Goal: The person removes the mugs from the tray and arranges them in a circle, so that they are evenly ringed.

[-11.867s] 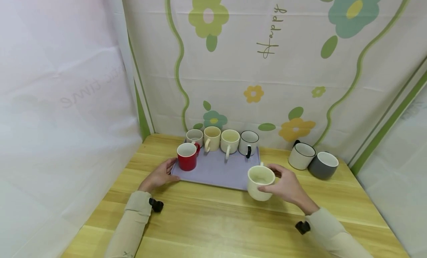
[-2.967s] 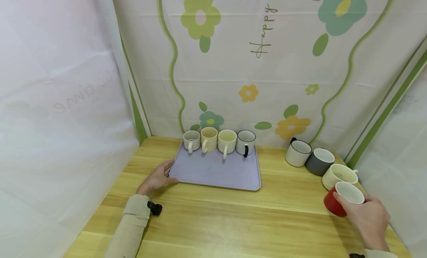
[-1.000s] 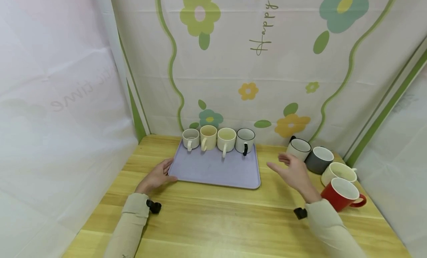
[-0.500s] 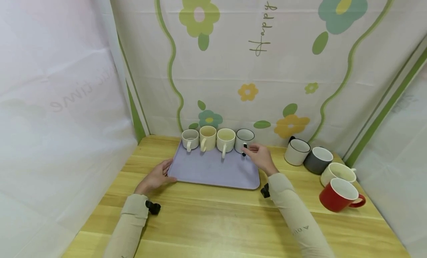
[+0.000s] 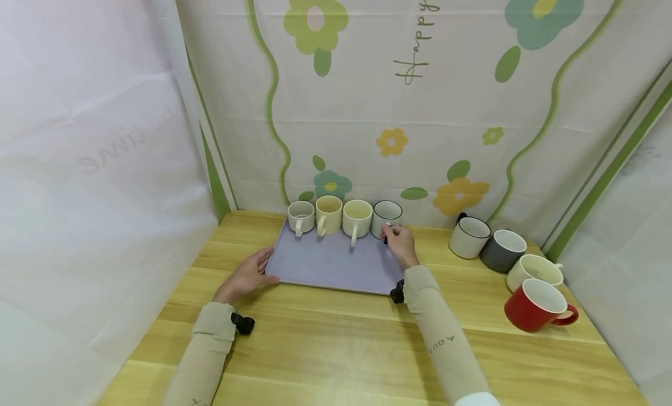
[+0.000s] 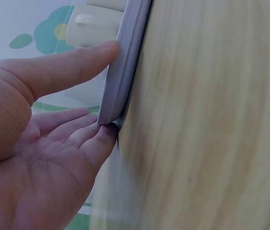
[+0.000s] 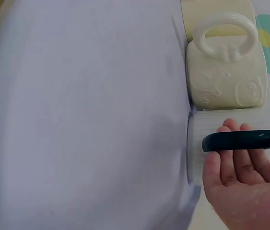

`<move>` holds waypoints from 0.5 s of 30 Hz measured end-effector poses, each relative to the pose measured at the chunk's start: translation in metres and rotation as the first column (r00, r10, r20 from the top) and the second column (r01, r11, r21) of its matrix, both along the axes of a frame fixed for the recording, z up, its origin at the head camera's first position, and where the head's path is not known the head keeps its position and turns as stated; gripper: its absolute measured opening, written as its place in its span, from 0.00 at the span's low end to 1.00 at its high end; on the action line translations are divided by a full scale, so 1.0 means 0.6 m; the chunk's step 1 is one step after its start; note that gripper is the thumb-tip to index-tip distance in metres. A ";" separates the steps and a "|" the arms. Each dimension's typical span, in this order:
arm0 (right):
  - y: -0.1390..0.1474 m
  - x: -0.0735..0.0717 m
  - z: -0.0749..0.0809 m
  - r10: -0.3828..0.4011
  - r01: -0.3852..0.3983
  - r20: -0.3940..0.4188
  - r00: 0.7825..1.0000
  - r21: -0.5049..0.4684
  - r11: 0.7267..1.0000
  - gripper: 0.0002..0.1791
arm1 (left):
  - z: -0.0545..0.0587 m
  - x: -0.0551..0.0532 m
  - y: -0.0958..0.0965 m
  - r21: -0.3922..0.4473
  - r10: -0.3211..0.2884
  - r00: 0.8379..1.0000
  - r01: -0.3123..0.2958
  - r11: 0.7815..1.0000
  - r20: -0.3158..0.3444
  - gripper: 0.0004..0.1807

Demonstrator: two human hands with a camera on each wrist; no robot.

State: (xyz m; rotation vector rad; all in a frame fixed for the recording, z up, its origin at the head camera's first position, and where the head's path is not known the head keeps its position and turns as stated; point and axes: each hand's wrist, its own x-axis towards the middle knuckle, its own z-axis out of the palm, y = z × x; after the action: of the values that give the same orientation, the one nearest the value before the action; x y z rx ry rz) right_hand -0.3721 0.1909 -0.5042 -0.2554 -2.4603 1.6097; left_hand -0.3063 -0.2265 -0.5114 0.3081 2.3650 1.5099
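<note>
Brace tray (image 5: 336, 269) near left with left hand (image 5: 248, 276), thumb apart from fingers; with right hand (image 5: 401, 245) clamped on black handle (image 7: 240, 140), hold white mug (image 5: 387, 212) level, clear of cream mug (image 5: 356, 220).

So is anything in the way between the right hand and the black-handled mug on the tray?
Nothing visible is: the right hand touches the black handle of the mug. In the head view, a cream mug stands just left of it, not between them.
</note>
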 end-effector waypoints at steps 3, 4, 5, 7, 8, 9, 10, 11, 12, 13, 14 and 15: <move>-0.005 0.000 0.004 -0.010 0.010 0.004 1.000 -0.092 0.996 0.23 | 0.000 -0.001 0.001 0.007 -0.002 1.000 0.002 1.000 -0.003 0.53; -0.006 0.001 0.006 -0.018 0.019 0.009 1.000 -0.131 0.991 0.22 | 0.000 -0.001 0.001 0.008 -0.004 1.000 0.004 1.000 -0.005 0.53; -0.008 0.002 0.009 -0.030 0.032 0.013 0.999 -0.174 0.984 0.22 | 0.000 -0.001 0.001 0.009 -0.003 1.000 0.003 1.000 -0.007 0.53; -0.008 0.004 0.014 -0.065 0.068 0.020 0.998 -0.269 0.961 0.20 | 0.001 -0.001 0.001 0.012 -0.002 1.000 0.002 1.000 -0.006 0.53; -0.007 0.006 0.016 -0.082 0.085 0.022 0.996 -0.312 0.946 0.19 | 0.001 -0.001 0.001 0.012 -0.004 1.000 0.004 1.000 -0.007 0.53; -0.006 0.008 0.017 -0.101 0.104 0.028 0.994 -0.346 0.932 0.18 | 0.000 -0.002 0.001 0.010 -0.004 1.000 0.004 1.000 -0.007 0.53; -0.004 0.011 0.018 -0.112 0.116 0.032 0.993 -0.381 0.917 0.18 | 0.000 -0.002 0.001 0.009 -0.004 1.000 0.004 1.000 -0.007 0.53; -0.002 0.014 0.020 -0.118 0.121 0.033 0.992 -0.422 0.899 0.17 | 0.000 -0.002 0.001 0.005 -0.002 1.000 0.002 1.000 -0.008 0.53; 0.001 0.017 0.021 -0.118 0.120 0.033 0.992 -0.456 0.882 0.17 | -0.001 -0.002 0.000 0.007 0.001 1.000 -0.001 1.000 -0.003 0.53; 0.004 0.022 0.022 -0.113 0.115 0.034 0.993 -0.475 0.872 0.17 | -0.001 -0.002 0.000 0.004 -0.004 1.000 0.004 1.000 -0.005 0.54; 0.008 0.028 0.025 -0.107 0.112 0.038 0.993 -0.492 0.864 0.17 | -0.001 -0.002 0.000 0.006 -0.002 1.000 0.002 1.000 -0.003 0.54; 0.012 0.034 0.028 -0.102 0.109 0.041 0.994 -0.502 0.858 0.17 | -0.001 -0.001 -0.001 0.009 -0.001 1.000 0.001 1.000 0.001 0.53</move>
State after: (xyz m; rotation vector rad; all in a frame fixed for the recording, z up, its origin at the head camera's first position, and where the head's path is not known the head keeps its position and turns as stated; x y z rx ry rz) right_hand -0.3517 0.1981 -0.4875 -0.4651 -1.9422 2.1781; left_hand -0.3069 -0.2269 -0.5117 0.3106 2.3576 1.5211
